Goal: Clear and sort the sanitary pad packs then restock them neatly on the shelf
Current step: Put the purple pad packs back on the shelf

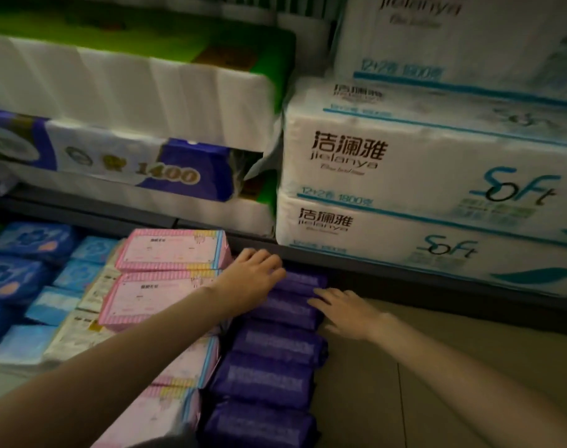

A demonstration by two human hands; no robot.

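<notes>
A row of purple pad packs point(275, 344) runs from the near edge back toward the shelf lip. My left hand point(253, 273) lies flat on the far end of that row, fingers straight, touching the rearmost purple pack. My right hand point(343, 310) presses with straight fingers against the right side of the same packs. Left of the purple row stand stacked pink pad packs point(172, 250). Further left lie blue pad packs point(20, 263) and light blue and white packs point(58, 305).
Above the dark shelf lip point(388, 276) sit white Jielanya tissue bundles point(405, 176) at right and toilet roll packs in blue and green wrap point(130, 163) at left. Bare beige shelf surface point(388, 383) lies right of the purple row.
</notes>
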